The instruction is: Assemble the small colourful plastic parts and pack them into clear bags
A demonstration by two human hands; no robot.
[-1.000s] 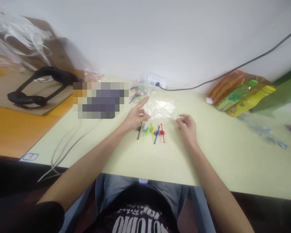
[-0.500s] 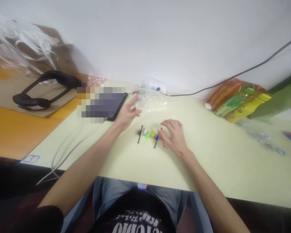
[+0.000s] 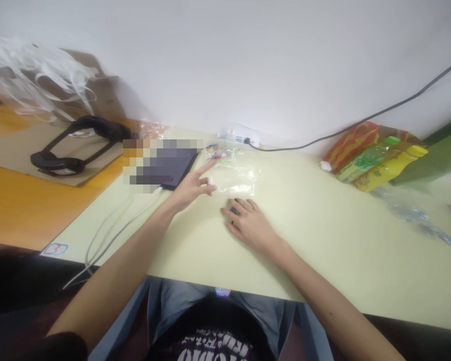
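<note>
My right hand (image 3: 248, 223) rests palm down on the table with its fingers curved over small plastic pieces. Only a dark bit of the plastic pieces (image 3: 233, 210) shows between the fingers; the rest are hidden beneath the hand. To the left, my left hand (image 3: 193, 188) is held with fingers apart and the index finger stretched forward, holding nothing. Its index fingertip is at the near edge of a clear plastic bag (image 3: 236, 175). Small multicoloured items (image 3: 220, 152) lie at the bag's far left end; their kind is too small to make out.
A dark tablet (image 3: 180, 168), partly pixelated, lies left of my left hand, with white cables (image 3: 97, 245) nearby. Farther left is a black padded frame (image 3: 80, 145) on cardboard. A power strip (image 3: 240, 135) is by the wall. Bottles and a yellow packet (image 3: 391, 168) stand right.
My right hand has moved left and down over the row of coloured plastic pieces, which are now covered. My left hand has drawn back slightly, left and toward me, from the clear bag.
</note>
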